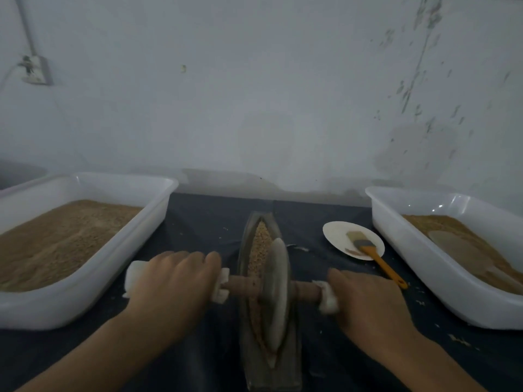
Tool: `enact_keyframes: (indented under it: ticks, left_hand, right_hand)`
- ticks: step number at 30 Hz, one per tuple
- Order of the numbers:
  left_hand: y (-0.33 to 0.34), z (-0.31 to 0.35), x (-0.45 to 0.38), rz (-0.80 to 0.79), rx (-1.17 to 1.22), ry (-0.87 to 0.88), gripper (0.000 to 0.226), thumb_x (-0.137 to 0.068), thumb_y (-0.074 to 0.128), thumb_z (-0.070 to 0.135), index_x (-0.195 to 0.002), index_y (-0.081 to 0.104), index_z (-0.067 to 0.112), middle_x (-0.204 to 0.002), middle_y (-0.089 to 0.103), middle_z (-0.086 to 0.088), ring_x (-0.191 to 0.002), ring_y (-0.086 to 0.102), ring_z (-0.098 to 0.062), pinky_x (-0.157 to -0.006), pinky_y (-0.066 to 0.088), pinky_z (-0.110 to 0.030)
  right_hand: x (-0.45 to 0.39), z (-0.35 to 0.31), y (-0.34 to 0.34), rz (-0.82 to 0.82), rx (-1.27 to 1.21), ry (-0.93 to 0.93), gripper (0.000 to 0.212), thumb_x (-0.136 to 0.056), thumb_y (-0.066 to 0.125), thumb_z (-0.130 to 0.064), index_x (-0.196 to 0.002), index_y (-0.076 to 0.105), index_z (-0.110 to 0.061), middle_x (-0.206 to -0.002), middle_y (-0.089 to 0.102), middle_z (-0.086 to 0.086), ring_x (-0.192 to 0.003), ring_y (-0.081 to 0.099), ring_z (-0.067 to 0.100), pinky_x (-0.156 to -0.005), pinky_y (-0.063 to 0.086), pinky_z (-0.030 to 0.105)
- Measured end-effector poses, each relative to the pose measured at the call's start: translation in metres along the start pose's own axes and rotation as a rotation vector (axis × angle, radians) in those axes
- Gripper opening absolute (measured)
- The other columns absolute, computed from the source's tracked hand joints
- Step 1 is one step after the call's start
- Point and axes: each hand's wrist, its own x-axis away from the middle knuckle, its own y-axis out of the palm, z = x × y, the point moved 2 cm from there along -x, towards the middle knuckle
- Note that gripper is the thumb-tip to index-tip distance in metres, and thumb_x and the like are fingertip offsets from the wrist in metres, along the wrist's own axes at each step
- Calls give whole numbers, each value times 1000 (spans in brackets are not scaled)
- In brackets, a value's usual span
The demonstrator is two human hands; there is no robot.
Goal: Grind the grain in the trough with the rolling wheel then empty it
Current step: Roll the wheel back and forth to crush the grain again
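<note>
Grinding under way | left hand [172, 278] and right hand [365, 301] each grip a cloth-wrapped axle end | rolling wheel [276, 292] sits mid-trough [285, 372] on the table | grain [259, 247] lies ahead; best pressed evenly, wheel kept upright

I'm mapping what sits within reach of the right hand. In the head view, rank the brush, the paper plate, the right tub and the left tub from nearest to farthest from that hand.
From the right hand:
1. Brush, its orange handle tip just beside the knuckles.
2. Paper plate, ahead, under the bristles.
3. Right tub, further right.
4. Left tub, across the trough, beyond the left hand.
</note>
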Motion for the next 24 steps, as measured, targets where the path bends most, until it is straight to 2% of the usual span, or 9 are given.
enact_keyframes:
  ticks: [3, 5, 6, 8, 11, 14, 18, 21, 24]
  left_hand:
    - [-18, 6, 12, 54, 68, 59, 60, -39, 89, 37, -69, 37, 32, -53, 37, 11, -47, 27, -7, -47, 15, -22]
    - [-6, 4, 5, -16, 52, -3, 47, -65, 78, 43, -79, 34, 33, -65, 42, 12, -55, 36, -6, -52, 26, -26]
    - [6, 1, -2, -50, 39, -59, 38, -78, 67, 45, -82, 30, 34, -71, 43, 12, -60, 40, -6, -57, 30, -27]
    - [24, -4, -21, -82, 41, -118, 30, -85, 58, 46, -82, 30, 34, -75, 46, 13, -64, 46, -6, -59, 35, -27]
    - [47, -13, -57, -38, 25, -171, 28, -84, 59, 41, -82, 33, 31, -78, 53, 10, -65, 51, -12, -57, 33, -29]
    - [51, -19, -90, 3, 4, -180, 23, -83, 60, 38, -85, 40, 27, -87, 63, 5, -77, 61, -19, -60, 34, -32]
    - [41, -12, -81, 41, -34, -140, 26, -83, 63, 36, -82, 39, 26, -85, 63, 5, -75, 60, -16, -61, 34, -30]
    - [24, -1, -40, 18, 12, -97, 33, -81, 64, 39, -81, 32, 31, -78, 54, 10, -68, 53, -11, -60, 32, -28]
    - [-1, 3, 1, 50, 26, -11, 47, -66, 75, 43, -75, 30, 34, -61, 35, 13, -52, 37, -7, -49, 21, -24]
  right_hand:
    - [11, 2, -3, -20, 21, -6, 47, -62, 72, -44, -69, 25, -38, -61, 42, -13, -55, 49, 8, -51, 47, 33]
    - [1, 2, 2, -76, 33, 20, 39, -71, 65, -47, -74, 28, -38, -70, 49, -12, -64, 53, 8, -60, 49, 33]
    - [-8, 1, 5, -60, 51, 23, 37, -72, 65, -47, -76, 30, -37, -71, 52, -11, -65, 54, 9, -59, 49, 33]
    - [-34, 2, 14, 24, 70, 8, 37, -70, 70, -44, -75, 35, -34, -67, 56, -9, -58, 53, 11, -52, 46, 31]
    - [-79, 5, 24, 51, 82, 67, 27, -77, 67, -39, -80, 42, -29, -73, 60, -6, -64, 56, 15, -54, 43, 30]
    - [-111, 7, 31, 45, 113, 135, 17, -83, 62, -32, -90, 48, -25, -84, 64, -1, -75, 61, 22, -58, 43, 33]
    - [-95, 7, 31, 13, 44, 128, 16, -85, 60, -36, -91, 48, -27, -86, 63, -3, -76, 60, 18, -64, 48, 33]
    - [-53, 4, 20, -63, -25, 57, 20, -82, 61, -43, -89, 46, -33, -85, 61, -7, -77, 58, 11, -71, 50, 33]
    - [-10, 1, 2, -120, -30, 25, 30, -75, 63, -49, -80, 35, -39, -77, 56, -11, -70, 54, 6, -65, 50, 32]
